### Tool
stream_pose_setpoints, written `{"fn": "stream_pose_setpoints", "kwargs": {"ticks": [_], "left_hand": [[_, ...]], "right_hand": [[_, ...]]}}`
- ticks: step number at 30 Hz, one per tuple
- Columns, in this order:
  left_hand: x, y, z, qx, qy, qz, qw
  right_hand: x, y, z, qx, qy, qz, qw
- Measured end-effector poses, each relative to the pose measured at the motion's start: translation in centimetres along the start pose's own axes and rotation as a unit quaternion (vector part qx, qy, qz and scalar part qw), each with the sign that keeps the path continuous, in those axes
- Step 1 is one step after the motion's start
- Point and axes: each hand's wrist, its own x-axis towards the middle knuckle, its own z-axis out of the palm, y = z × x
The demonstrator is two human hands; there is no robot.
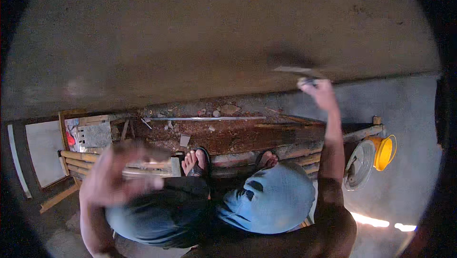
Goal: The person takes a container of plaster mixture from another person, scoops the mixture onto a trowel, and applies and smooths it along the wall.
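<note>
My right hand [321, 92] is stretched forward, its fingers closed around the grip of a plastering trowel [293, 69]. The trowel is blurred; its pale, thin blade lies at or very near the grey-brown plastered wall [204, 44], and a dark shadow falls just beyond it. Whether the blade touches the wall I cannot tell. Smeared by motion, my left hand [112, 177] hovers above my left knee, thumb and fingers apart with a gap between them. I see nothing held in it.
My sandalled feet [195, 160] rest on a platform of bamboo poles [78, 162]. Below, rubble and a long metal strip [204, 118] lie along the wall's foot. A yellow bucket [384, 154] and a round grey basin [358, 167] stand at right. A pale board [45, 153] is at far left.
</note>
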Motion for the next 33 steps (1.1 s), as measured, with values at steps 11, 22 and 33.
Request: {"fn": "stream_pose_setpoints", "kwargs": {"ticks": [11,22,33], "left_hand": [[9.0,-11.1,9.4,-0.136,0.013,-0.046,0.99],[15.7,-15.5,15.3,-0.355,0.034,0.014,0.934],[25.3,-11.1,17.1,-0.716,0.164,-0.175,0.656]], "right_hand": [[9.4,-2.7,18.8,-0.243,0.003,0.068,0.968],[2.9,-22.7,10.9,-0.243,0.087,-0.142,0.956],[-4.9,-32.6,-5.5,-0.143,0.117,-0.168,0.968]]}}
